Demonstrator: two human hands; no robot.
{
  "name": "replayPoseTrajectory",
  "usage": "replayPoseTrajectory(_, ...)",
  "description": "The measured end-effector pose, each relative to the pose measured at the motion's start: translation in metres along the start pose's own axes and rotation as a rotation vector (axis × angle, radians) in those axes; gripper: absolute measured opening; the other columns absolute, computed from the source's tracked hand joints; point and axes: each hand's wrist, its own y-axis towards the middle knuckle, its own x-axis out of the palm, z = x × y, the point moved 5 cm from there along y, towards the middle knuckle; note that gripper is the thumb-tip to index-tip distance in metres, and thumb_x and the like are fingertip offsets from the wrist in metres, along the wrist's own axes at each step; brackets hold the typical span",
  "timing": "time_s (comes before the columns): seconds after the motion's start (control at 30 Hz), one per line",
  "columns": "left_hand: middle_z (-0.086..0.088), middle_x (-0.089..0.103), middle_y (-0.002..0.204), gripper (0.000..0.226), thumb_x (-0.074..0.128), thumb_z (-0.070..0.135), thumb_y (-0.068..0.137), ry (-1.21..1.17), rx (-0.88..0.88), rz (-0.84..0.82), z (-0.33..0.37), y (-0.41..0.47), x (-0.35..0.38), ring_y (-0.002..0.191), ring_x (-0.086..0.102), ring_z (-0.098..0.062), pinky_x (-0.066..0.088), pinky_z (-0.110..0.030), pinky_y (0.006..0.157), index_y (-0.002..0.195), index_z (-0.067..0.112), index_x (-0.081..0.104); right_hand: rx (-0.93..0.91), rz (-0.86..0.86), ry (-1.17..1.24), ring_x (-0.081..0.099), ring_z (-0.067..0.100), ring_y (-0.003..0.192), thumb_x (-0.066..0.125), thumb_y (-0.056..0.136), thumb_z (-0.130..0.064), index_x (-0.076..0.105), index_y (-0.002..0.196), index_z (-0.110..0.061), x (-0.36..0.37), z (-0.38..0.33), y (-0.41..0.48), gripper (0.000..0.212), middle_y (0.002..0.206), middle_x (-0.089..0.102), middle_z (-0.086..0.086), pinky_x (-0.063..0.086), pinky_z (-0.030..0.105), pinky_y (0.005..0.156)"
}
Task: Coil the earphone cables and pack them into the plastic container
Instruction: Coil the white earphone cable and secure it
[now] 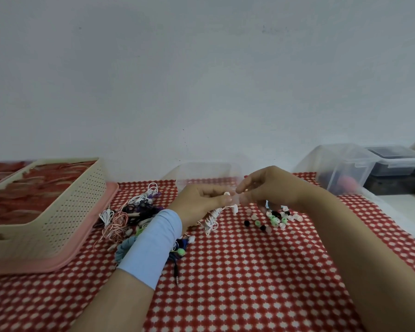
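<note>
left hand (197, 202) grips white coiled earphone (212, 218), long axis hanging down-left below my fingers; right hand (268, 188) pinches its earbud end; plastic container (206, 171) just behind, nearer left hand.

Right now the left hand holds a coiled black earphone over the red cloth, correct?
Not quite: the coiled earphone gripped by the left hand is white, not black. It is held over the red cloth, as the head view shows.

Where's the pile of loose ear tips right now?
In the head view, the ear tips lie scattered on the red patterned cloth, right of centre, just under the right hand.
</note>
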Motion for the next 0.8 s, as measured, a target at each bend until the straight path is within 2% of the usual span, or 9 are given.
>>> replayPoseTrajectory(0.1, 0.012, 0.075, 0.102, 0.016, 0.073, 0.03, 0.086, 0.034, 0.001, -0.012, -0.002, 0.001, 0.001, 0.101, 0.068, -0.002, 0.048, -0.026, 0.098, 0.101, 0.03, 0.077, -0.023, 0.028, 0.197, 0.047, 0.009, 0.043, 0.077, 0.088, -0.014, 0.078, 0.096, -0.004, 0.001, -0.003, 0.0, 0.013, 0.065, 0.071, -0.001, 0.033, 0.02, 0.042)
replayPoseTrajectory(0.2, 0.007, 0.077, 0.089, 0.018, 0.067, 0.029, 0.091, 0.039, 0.009, 0.009, -0.003, 0.001, 0.001, 0.079, 0.07, -0.003, 0.052, -0.027, 0.091, 0.106, 0.025, 0.077, -0.023, 0.006, 0.297, 0.05, 0.013, 0.048, 0.077, 0.087, -0.009, 0.078, 0.1, -0.007, 0.006, -0.005, 0.0, 0.013, 0.076, 0.075, 0.004, 0.033, 0.02, 0.042)
replayPoseTrajectory(0.23, 0.004, 0.077, 0.091, 0.018, 0.068, 0.028, 0.091, 0.027, 0.013, 0.009, -0.003, 0.002, 0.001, 0.077, 0.07, -0.005, 0.053, -0.029, 0.091, 0.106, 0.025, 0.077, -0.019, -0.01, 0.303, 0.051, 0.014, 0.05, 0.079, 0.085, -0.008, 0.079, 0.099, -0.008, 0.009, -0.004, 0.002, 0.014, 0.078, 0.075, 0.005, 0.033, 0.02, 0.042)
replayPoseTrajectory(0.33, 0.009, 0.075, 0.108, 0.022, 0.07, 0.028, 0.089, 0.032, 0.011, -0.002, -0.006, 0.004, -0.001, 0.103, 0.068, -0.005, 0.047, -0.031, 0.103, 0.109, 0.024, 0.076, -0.015, -0.005, 0.264, 0.05, 0.014, 0.053, 0.082, 0.082, -0.012, 0.082, 0.089, -0.012, 0.013, -0.003, 0.003, 0.008, 0.074, 0.073, 0.003, 0.034, 0.021, 0.043)
replayPoseTrajectory(0.4, 0.006, 0.074, 0.111, 0.022, 0.065, 0.036, 0.092, 0.014, -0.019, -0.007, -0.009, 0.005, -0.002, 0.111, 0.066, -0.012, 0.046, -0.038, 0.105, 0.105, 0.024, 0.078, -0.014, 0.015, 0.283, 0.048, 0.012, 0.05, 0.081, 0.083, -0.014, 0.081, 0.088, -0.01, 0.012, -0.003, 0.004, 0.007, 0.065, 0.068, -0.001, 0.034, 0.021, 0.044)
replayPoseTrajectory(0.5, -0.002, 0.075, 0.107, 0.023, 0.062, 0.034, 0.094, -0.085, -0.059, -0.017, -0.011, 0.005, -0.002, 0.109, 0.067, -0.022, 0.05, -0.047, 0.101, 0.104, 0.021, 0.078, -0.009, 0.014, 0.352, 0.046, 0.01, 0.047, 0.076, 0.086, -0.013, 0.079, 0.093, -0.007, 0.013, -0.001, 0.005, 0.009, 0.057, 0.064, -0.005, 0.032, 0.022, 0.045)
replayPoseTrajectory(0.6, 0.0, 0.076, 0.102, 0.018, 0.067, 0.024, 0.092, -0.086, -0.027, -0.003, -0.009, 0.005, -0.002, 0.103, 0.07, -0.017, 0.051, -0.043, 0.101, 0.105, 0.019, 0.077, -0.019, 0.017, 0.386, 0.05, 0.01, 0.053, 0.077, 0.085, -0.013, 0.081, 0.094, -0.008, 0.014, -0.002, 0.006, 0.012, 0.066, 0.069, -0.002, 0.036, 0.023, 0.049)
replayPoseTrajectory(0.7, -0.001, 0.077, 0.096, 0.015, 0.071, 0.02, 0.088, -0.077, -0.001, 0.051, -0.006, 0.005, -0.005, 0.095, 0.073, -0.017, 0.054, -0.042, 0.097, 0.102, 0.016, 0.077, -0.022, 0.041, 0.387, 0.049, 0.009, 0.055, 0.076, 0.086, -0.014, 0.081, 0.097, -0.009, 0.014, 0.0, 0.008, 0.014, 0.067, 0.068, -0.001, 0.034, 0.025, 0.051)
replayPoseTrajectory(0.8, -0.003, 0.077, 0.094, 0.016, 0.075, 0.019, 0.085, -0.094, 0.005, 0.079, -0.005, 0.005, -0.008, 0.093, 0.073, -0.017, 0.054, -0.043, 0.097, 0.1, 0.014, 0.077, -0.023, 0.04, 0.402, 0.048, 0.009, 0.057, 0.075, 0.087, -0.016, 0.082, 0.098, -0.012, 0.017, 0.0, 0.009, 0.014, 0.081, 0.072, 0.005, 0.031, 0.026, 0.05)
